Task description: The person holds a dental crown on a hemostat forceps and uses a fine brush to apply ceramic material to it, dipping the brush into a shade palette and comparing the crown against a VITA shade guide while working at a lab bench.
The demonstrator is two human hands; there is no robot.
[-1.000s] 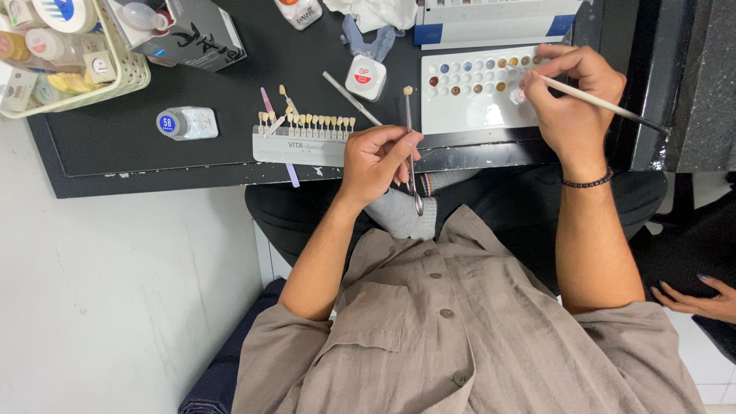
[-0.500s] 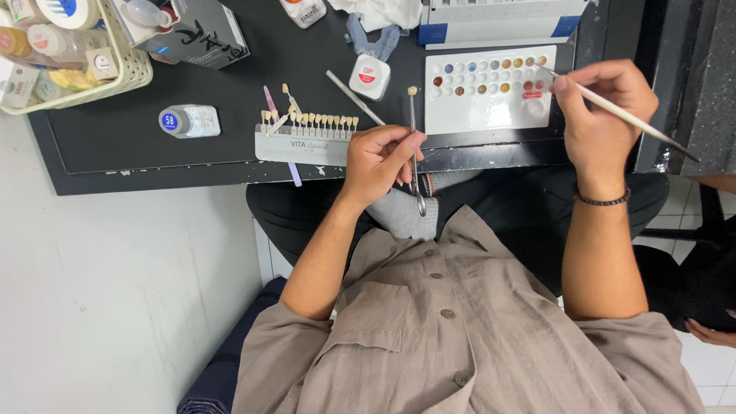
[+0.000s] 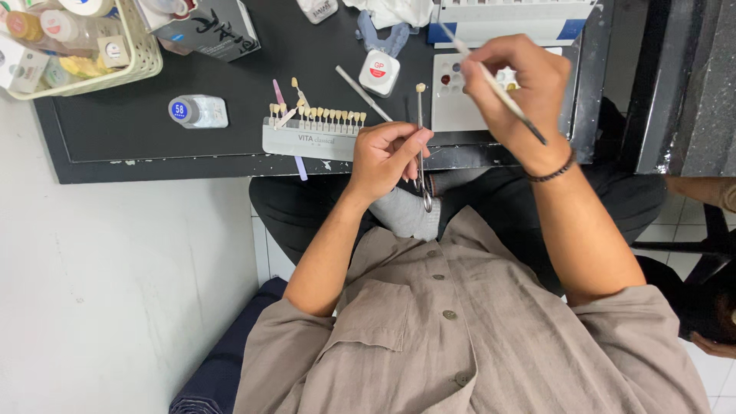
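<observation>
My left hand [image 3: 387,157] grips a slim metal clamp tool [image 3: 421,146] that points away from me, with a small tooth-shaped piece [image 3: 420,87] at its tip. My right hand [image 3: 521,92] holds a thin brush [image 3: 494,84] slanted over a white palette [image 3: 452,100] of small colour wells, its bristle end toward the piece. Just left of my left hand sits a grey shade guide [image 3: 310,130] with a row of tooth tabs. All of this lies on a black tray [image 3: 230,146] at the table edge.
A small white jar with a red label [image 3: 379,72] and a loose metal instrument [image 3: 360,92] lie behind the clamp. A capped bottle [image 3: 198,111] lies to the left, a cream basket [image 3: 77,46] of bottles and a dark box [image 3: 207,27] at the back left. Another person's arm [image 3: 701,192] shows at right.
My right hand has swung left from the far right side of the palette to above its left part, bringing the brush toward the clamped piece. My left hand has stayed put.
</observation>
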